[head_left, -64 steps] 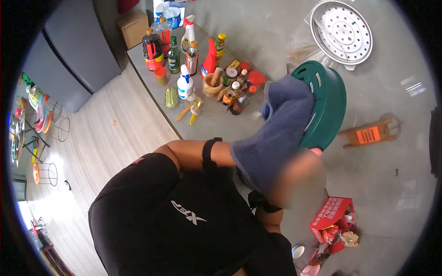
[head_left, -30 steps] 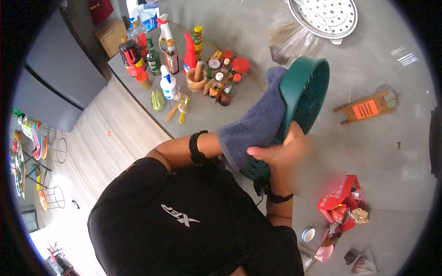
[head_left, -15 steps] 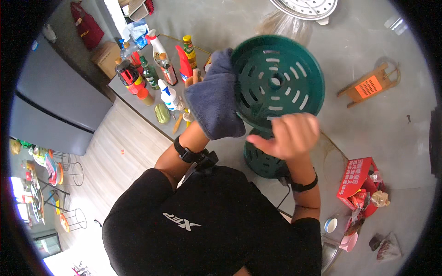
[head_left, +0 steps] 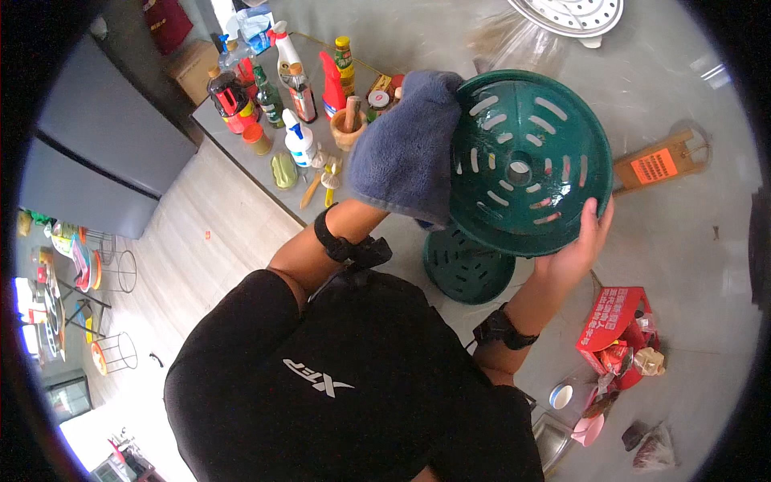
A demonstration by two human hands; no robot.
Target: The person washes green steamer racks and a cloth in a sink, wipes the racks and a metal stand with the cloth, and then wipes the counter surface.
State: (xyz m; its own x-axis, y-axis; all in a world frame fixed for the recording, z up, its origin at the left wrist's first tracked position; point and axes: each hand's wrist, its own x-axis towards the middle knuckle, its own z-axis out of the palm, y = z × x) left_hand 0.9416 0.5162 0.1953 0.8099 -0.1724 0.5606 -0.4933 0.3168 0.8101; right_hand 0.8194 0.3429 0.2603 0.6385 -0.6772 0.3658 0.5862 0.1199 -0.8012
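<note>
A round dark-green plastic strainer (head_left: 533, 128), with slots and a hole in its middle, is raised in front of me and tilted. My right hand (head_left: 577, 253) grips its lower right rim, with the fingers curled over the edge. At the left rim a grey-blue towel (head_left: 405, 153) drapes over my left hand, which presses the cloth against the strainer; the fingers of that hand are hidden under it. Lower down, a second green slotted piece (head_left: 468, 265), which looks smaller, shows partly behind the raised one.
On the counter at left stand several bottles (head_left: 267, 98), a white spray bottle (head_left: 287, 55), and a wooden mortar (head_left: 348, 132) with its pestle. A wooden grater-like board (head_left: 662, 161) and a red box (head_left: 602, 317) lie to the right. A perforated metal steamer plate (head_left: 574, 14) rests at the back.
The strainer and towel have shifted right, and the strainer has turned. My right hand, held thumb-out before the lower rim, now grips the rim at lower right.
</note>
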